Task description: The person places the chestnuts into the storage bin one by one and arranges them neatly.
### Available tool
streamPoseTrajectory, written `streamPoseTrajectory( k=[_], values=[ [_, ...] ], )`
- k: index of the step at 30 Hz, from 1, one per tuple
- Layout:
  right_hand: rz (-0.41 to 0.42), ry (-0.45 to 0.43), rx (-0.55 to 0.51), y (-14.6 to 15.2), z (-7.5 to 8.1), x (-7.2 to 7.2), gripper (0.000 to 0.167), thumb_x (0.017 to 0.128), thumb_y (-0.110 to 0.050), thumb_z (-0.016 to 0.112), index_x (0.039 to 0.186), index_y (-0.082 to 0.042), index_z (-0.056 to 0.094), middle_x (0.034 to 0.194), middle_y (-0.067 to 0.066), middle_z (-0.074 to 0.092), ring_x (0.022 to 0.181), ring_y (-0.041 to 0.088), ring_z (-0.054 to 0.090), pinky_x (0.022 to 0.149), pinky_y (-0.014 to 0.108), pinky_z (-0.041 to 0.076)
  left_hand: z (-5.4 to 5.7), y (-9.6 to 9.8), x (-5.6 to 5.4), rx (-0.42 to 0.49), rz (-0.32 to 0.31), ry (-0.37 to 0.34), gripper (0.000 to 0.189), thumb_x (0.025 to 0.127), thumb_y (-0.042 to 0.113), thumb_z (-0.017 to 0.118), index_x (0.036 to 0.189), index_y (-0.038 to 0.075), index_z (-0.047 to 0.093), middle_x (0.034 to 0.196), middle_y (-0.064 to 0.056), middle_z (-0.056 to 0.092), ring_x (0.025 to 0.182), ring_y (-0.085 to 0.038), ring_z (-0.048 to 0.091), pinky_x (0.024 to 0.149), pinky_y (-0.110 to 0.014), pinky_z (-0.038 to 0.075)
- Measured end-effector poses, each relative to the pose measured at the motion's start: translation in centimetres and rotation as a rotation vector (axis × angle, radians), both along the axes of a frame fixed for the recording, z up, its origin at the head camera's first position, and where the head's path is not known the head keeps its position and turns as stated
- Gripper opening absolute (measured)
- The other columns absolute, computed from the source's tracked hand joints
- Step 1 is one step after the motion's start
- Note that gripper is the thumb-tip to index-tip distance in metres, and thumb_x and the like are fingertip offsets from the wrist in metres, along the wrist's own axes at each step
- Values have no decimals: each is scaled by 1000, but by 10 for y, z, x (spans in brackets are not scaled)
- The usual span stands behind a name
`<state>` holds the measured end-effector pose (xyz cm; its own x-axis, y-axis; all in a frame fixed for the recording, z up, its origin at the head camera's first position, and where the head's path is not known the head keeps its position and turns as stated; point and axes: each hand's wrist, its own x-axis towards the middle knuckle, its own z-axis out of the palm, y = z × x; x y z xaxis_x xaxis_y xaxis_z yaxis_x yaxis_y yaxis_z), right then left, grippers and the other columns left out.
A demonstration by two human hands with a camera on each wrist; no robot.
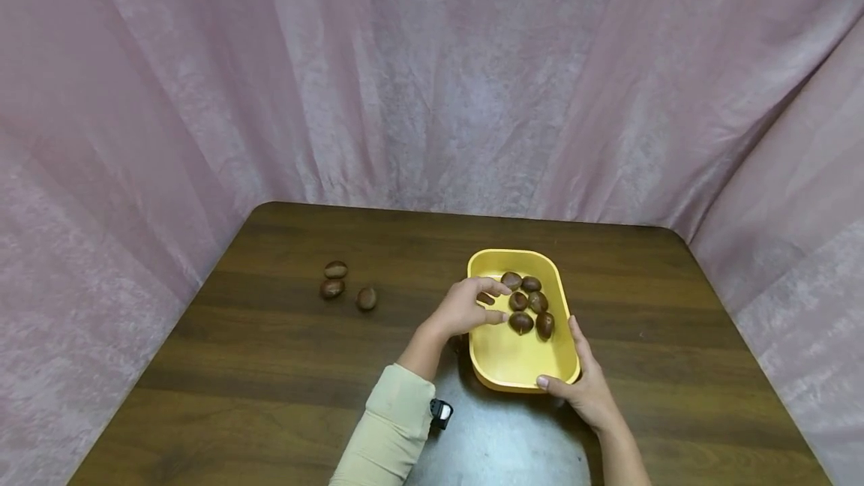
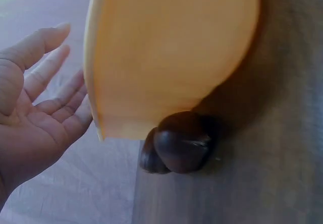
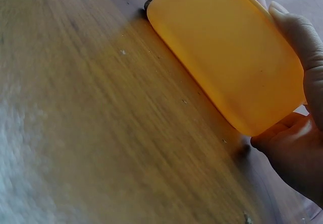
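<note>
A yellow plastic box with rounded corners holds several brown chestnuts, gathered toward its far half. My left hand reaches over the box's left rim, its thumb and fingers apart near the chestnuts. In the left wrist view, the same hand shows a bare palm with nothing in it. At the near right corner, my right hand grips the box, thumb on the rim and fingers along the outside wall. Against the box's left side, chestnuts lie on the table, mostly hidden by my left arm in the head view.
Three loose chestnuts lie on the left part of the dark wooden table. A greyish shiny patch shows at the table's near side. Pink curtains hang behind and at both sides.
</note>
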<state>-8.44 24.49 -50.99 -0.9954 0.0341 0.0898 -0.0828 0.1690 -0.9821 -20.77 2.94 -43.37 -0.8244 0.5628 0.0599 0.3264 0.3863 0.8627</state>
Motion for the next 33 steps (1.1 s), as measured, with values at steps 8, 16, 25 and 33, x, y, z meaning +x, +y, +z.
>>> streamPoseTrajectory(
  k=[8,16,25,33],
  values=[
    [0,11,-3,-1,1,-2,109,70,5,77,151,-16,7,146,27,20,108,35,49,82,20,44,-9,-17,12,128,68,71,32,78,14,76,108,9,67,107,-2,61,98,-26,58,79,-43,48],
    [-3,12,4,0,0,-4,109,69,5,77,151,-15,8,146,27,19,109,31,49,83,19,43,-13,-38,14,144,97,46,32,80,17,75,110,14,66,107,-4,59,94,-21,58,76,-36,50],
    [4,13,-2,-1,-1,-4,108,70,5,77,151,-15,8,147,26,17,112,28,47,85,18,42,-14,-69,11,221,-44,-90,49,79,4,74,123,-4,55,120,-22,55,112,-42,49,91,-56,38],
    [2,3,-11,-1,0,-4,108,70,5,76,151,-16,7,147,26,17,112,30,47,85,19,43,-4,-83,17,175,-79,-191,60,73,-1,76,126,-9,50,125,-29,49,118,-45,42,97,-56,31]
  ],
)
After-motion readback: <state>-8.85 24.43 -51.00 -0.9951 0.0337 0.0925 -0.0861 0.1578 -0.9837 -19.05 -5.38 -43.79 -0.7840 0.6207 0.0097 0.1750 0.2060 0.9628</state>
